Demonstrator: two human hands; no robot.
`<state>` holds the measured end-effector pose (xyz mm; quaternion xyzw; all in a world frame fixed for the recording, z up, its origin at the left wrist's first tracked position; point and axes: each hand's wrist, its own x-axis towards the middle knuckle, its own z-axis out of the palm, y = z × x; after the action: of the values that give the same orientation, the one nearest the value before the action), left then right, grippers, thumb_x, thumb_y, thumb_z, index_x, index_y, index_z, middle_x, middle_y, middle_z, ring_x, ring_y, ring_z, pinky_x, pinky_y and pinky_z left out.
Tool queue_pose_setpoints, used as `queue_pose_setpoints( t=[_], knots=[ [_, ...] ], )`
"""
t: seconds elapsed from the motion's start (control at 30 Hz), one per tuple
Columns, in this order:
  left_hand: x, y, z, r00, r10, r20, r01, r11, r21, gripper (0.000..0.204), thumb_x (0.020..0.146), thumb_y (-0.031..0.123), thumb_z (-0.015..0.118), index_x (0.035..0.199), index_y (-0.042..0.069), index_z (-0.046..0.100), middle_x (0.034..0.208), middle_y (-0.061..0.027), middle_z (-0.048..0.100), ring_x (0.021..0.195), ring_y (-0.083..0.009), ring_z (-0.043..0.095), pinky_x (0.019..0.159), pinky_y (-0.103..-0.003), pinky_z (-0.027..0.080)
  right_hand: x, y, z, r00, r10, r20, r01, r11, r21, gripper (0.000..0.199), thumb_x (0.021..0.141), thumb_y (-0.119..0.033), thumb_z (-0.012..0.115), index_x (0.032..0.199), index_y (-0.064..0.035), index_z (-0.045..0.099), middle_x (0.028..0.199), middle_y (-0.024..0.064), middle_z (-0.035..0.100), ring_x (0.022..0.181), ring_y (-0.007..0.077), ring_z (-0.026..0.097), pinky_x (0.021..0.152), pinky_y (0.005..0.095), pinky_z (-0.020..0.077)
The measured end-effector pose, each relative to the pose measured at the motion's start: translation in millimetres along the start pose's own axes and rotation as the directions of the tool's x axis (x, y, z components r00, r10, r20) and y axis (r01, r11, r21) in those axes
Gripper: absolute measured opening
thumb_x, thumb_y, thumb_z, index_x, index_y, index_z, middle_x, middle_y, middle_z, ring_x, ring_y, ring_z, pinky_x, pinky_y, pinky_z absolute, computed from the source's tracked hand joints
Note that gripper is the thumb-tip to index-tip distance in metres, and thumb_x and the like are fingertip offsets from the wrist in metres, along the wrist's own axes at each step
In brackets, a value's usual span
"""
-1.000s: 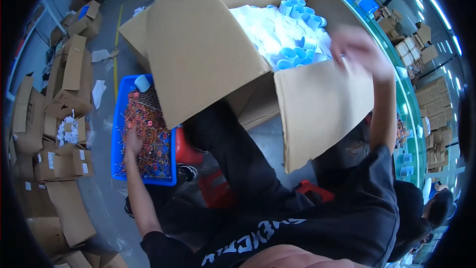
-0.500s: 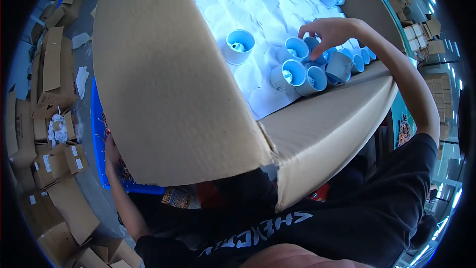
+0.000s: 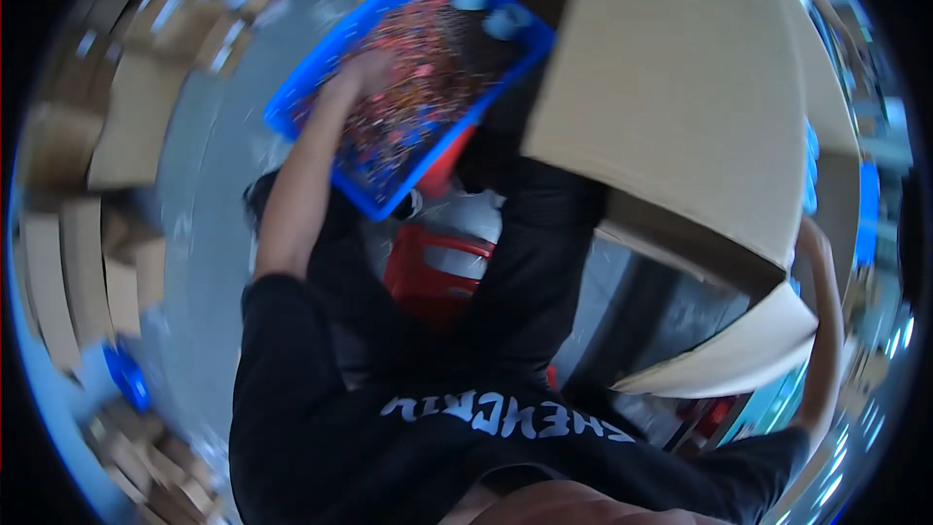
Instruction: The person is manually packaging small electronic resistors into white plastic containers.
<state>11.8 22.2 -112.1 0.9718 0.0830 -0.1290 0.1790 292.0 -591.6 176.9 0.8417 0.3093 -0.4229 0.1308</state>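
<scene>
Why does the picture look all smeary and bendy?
Head view: motion blur smears the left hand in the blue tray of small colourful pieces; the fisheye lens bends the big cardboard box and the stacked boxes near the rim; the corners are black.

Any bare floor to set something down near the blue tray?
Bare grey floor runs between the blue tray and the flattened cartons on the left. The tray itself is crowded with small parts, left hand in it. The big carton blocks the right.
</scene>
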Motion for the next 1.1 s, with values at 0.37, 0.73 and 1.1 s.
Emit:
queue_pose_setpoints(
  t=[0.37,0.73,1.1],
  knots=[
    [-49.3,3.3,-12.3,0.985,-0.161,-0.06,0.152,0.979,-0.137,0.017,0.081,0.011,0.054,0.084,0.001,0.067,0.09,-0.0192,0.065,0.082,-0.0346,0.064,0.068,-0.043,0.05,-117.0,-59.9,13.8,-0.494,0.4,-0.772,0.36,0.902,0.237,0.053,0.082,-0.022,0.071,0.123,-0.0006,0.046,0.092,0.0131,0.063,0.074,0.0168,0.058,0.06,0.0264,0.0491],
    [-46.7,4.0,-13.9,0.979,-0.169,-0.118,0.154,0.98,-0.125,0.014,0.077,0.013,0.062,0.09,0.009,0.065,0.095,-0.0095,0.066,0.096,-0.0257,0.06,0.091,-0.049,0.038,115.4,-462.7,120.8,0.318,-0.423,-0.848,0.819,0.573,0.022,0.06,0.067,-0.02,0.076,0.121,-0.0042,0.055,0.092,0.0163,0.066,0.081,0.0255,0.066,0.072,0.0329,0.0518],
    [-39.9,8.8,6.9,0.966,-0.043,-0.253,0.051,0.998,0.027,0.014,0.079,0.019,0.065,0.087,0.007,0.067,0.087,-0.0086,0.064,0.084,-0.027,0.059,0.09,-0.043,0.041,312.5,-469.7,-45.8,0.544,-0.517,-0.661,0.492,0.835,-0.248,0.076,0.071,-0.054,0.066,0.121,0.0009,0.053,0.106,0.0271,0.062,0.097,0.0383,0.062,0.083,0.0417,0.0498]
  ],
)
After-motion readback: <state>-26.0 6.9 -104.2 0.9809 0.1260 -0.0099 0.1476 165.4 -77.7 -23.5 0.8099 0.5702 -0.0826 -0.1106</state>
